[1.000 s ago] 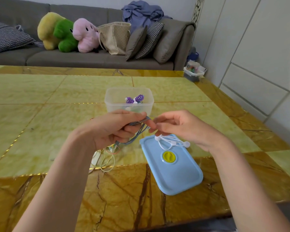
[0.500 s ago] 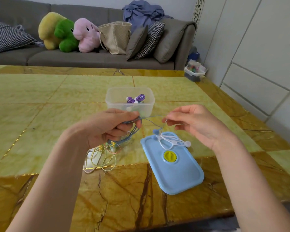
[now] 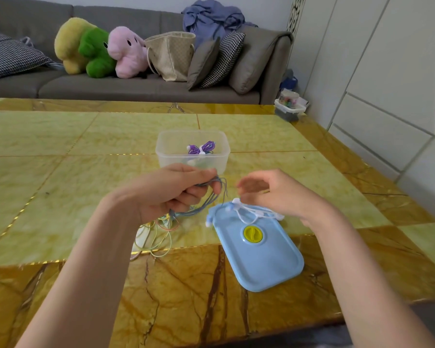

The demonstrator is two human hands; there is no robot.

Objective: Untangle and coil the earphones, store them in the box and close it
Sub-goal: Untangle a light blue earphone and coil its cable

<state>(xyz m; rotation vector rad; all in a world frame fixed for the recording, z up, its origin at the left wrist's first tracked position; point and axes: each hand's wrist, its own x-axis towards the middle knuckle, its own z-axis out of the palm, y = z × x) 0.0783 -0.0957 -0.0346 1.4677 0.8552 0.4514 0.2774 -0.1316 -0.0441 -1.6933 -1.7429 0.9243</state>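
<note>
Soft, even daylight fills the room, bright without harsh glare, and only faint shadows lie on the glossy table (image 3: 60, 151), whose marble shows a mild sheen. The right hand (image 3: 269, 194) is smeared by motion blur, its fingertips hard to make out and perhaps loosely curled. Wide-angle distortion bends the cabinet (image 3: 387, 71) lines and stretches the forearms near the edges.

Lid (image 3: 261, 262) was pale blue, yellow knob (image 3: 253, 233); box (image 3: 176, 156) translucent white; coiled earphones (image 3: 203, 147) purple; table (image 3: 60, 151) yellow-green marble, brown-veined border.
</note>
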